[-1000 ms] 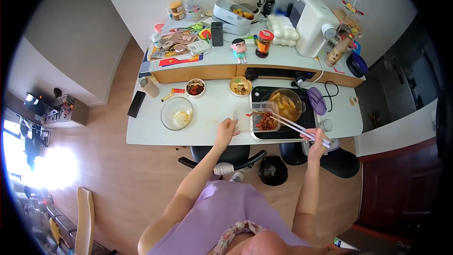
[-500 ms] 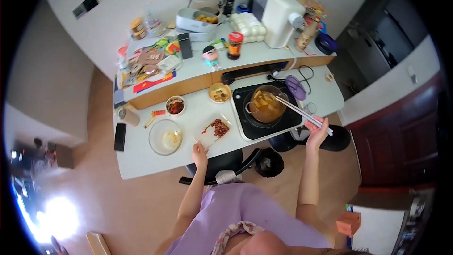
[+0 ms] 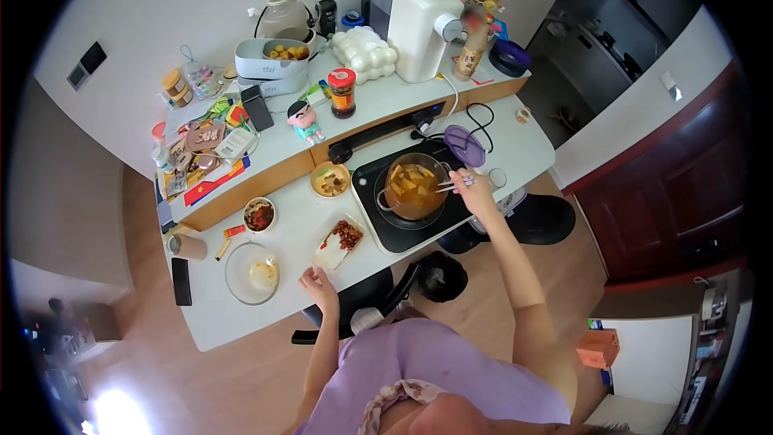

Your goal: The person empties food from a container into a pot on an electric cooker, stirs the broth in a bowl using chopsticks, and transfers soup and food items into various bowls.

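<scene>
Pale wall (image 3: 201, 0); brown floor (image 3: 153, 274); dark red door (image 3: 660, 173); bright glare (image 3: 121, 415) lower left.

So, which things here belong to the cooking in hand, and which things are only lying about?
Belong to the cooking, it seems:
chopsticks in the right hand
cooking pot
black cooktop
plastic food container near the left hand

Probably just lying about:
black phone
cartoon figurine
beige flask
white countertop machine

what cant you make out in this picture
In the head view:
- Chopsticks in the right hand: too small to tell whether they grip anything.
- Left hand: too small to tell whether it touches the clear container.
- Red-lidded jar: print too small to read.
- Bottle: blurred at the top.
- Chair: partly hidden by the table.
</scene>
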Available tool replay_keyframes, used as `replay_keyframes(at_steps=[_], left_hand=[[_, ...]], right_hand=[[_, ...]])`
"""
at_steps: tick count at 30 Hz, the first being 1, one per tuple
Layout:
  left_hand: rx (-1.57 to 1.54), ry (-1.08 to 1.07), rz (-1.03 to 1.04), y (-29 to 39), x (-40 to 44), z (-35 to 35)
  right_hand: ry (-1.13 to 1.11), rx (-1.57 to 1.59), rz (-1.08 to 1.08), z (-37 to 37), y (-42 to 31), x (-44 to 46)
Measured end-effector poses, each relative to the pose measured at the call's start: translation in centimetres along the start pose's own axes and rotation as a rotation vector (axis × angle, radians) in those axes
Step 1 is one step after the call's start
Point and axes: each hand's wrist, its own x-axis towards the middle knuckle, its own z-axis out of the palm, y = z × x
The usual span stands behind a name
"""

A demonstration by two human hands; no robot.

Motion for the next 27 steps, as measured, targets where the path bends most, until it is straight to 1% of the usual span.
replay_keyframes(at_steps=[1,2,4,6,7,8,9,10,11,13,14,17,18,21,22,23,25,27], left_hand=[[0.088,0.096,0.153,1.0,-0.3,0.2],[-0.012,0.012,0.125,2.1,-0.3,1.2],[-0.167,-0.289,0.027,7.2,0.2,3.1],[-0.265,-0.526,-0.015,6.9,1.5,7.9],[-0.257,-0.603,-0.071,7.9,2.0,9.9],[-0.351,-0.684,-0.154,9.6,2.3,11.4],[-0.343,-0.707,-0.151,11.1,2.7,12.6],[-0.242,-0.739,-0.178,11.8,3.5,13.6],[-0.143,-0.771,-0.206,12.3,4.1,14.6],[-0.291,-0.807,-0.387,13.2,5.2,15.5],[-0.31,-0.806,-0.425,13.5,5.4,15.7],[-0.215,-0.805,-0.419,13.4,6.3,16.3],[-0.248,-0.786,-0.466,13.7,6.3,16.4],[-0.329,-0.642,-0.525,14.5,4.9,16.6],[-0.385,-0.609,-0.541,14.3,4.6,17.0],[-0.419,-0.587,-0.553,14.0,4.2,17.2],[-0.493,-0.541,-0.57,13.9,3.8,17.6],[-0.569,-0.554,-0.58,13.7,3.5,17.4]], right_hand=[[-0.014,0.045,-0.009,0.4,0.5,0.4],[-0.072,0.069,0.004,0.6,1.5,0.8],[-0.074,0.078,-0.107,0.8,2.6,1.2],[-0.081,0.145,-0.178,0.9,2.7,1.2],[-0.108,0.085,-0.273,1.0,3.7,1.6],[-0.121,0.1,-0.29,1.0,3.7,1.8],[-0.136,0.114,-0.306,1.0,3.5,1.8],[-0.152,0.152,-0.316,1.1,3.7,1.9],[-0.148,0.127,-0.363,1.2,3.9,2.0],[-0.19,0.151,-0.413,1.2,4.0,2.0],[-0.218,0.161,-0.436,1.2,4.0,2.0],[-0.281,0.182,-0.466,1.1,4.4,1.9],[-0.283,0.212,-0.461,1.0,4.4,2.0],[-0.274,0.3,-0.33,-0.8,4.6,3.0],[-0.27,0.386,-0.238,-1.5,4.0,3.9],[-0.255,0.392,-0.149,-2.9,3.5,4.1],[-0.296,0.123,-0.184,-4.7,2.6,5.8],[-0.367,0.082,-0.203,-5.1,1.9,6.3]])
